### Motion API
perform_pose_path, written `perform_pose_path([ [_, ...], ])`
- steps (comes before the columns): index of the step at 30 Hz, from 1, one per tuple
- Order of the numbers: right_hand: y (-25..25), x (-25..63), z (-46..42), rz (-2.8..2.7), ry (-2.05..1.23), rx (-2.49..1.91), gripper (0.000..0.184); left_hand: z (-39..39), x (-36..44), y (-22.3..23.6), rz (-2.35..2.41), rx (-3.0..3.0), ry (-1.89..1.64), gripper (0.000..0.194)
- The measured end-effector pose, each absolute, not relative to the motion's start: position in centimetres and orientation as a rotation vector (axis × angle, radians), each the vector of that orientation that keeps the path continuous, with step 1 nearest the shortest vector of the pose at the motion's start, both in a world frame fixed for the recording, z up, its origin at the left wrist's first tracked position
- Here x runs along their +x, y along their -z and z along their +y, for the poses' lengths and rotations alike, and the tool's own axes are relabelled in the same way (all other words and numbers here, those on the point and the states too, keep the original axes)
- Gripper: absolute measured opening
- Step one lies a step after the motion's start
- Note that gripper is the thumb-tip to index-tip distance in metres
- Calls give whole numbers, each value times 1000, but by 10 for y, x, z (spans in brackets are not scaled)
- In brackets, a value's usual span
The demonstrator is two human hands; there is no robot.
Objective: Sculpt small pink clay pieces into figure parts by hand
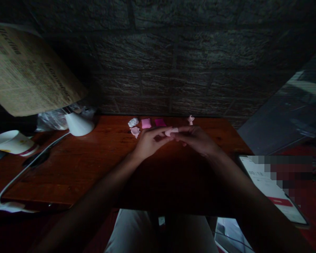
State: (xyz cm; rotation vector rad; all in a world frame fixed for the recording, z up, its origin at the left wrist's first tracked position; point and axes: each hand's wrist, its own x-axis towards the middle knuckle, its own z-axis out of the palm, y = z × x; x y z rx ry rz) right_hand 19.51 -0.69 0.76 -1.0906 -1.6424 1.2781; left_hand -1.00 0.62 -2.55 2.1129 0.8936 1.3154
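Above the table's far half, my left hand (150,141) and my right hand (197,138) meet at a small pale pink piece of clay (171,132). Fingertips of both hands pinch it from either side. Just beyond my left hand lie a pink square block (146,123) and a magenta square (160,122), the latter partly covered by my fingers. A crumpled white lump (133,122) and a pale pink moulded piece (135,131) sit left of them. Behind my right hand stands another pale pink moulded piece (191,119).
The wooden table (94,168) ends at a dark brick wall (158,70). At left are a lamp with a printed shade (34,70), its white cord (28,168), a paper cup (14,142) and a plastic bag (51,120). A phone (274,189) lies at right.
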Motion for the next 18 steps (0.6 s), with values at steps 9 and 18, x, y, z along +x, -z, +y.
perform_pose_path([
  [9,-20,210,-4,-1646,-1048,-1104,33,15,-8,29,786,1612,-1159,39],
  [18,-9,199,0,-1458,-1249,-1031,35,16,-7,29,580,1340,-1035,45],
])
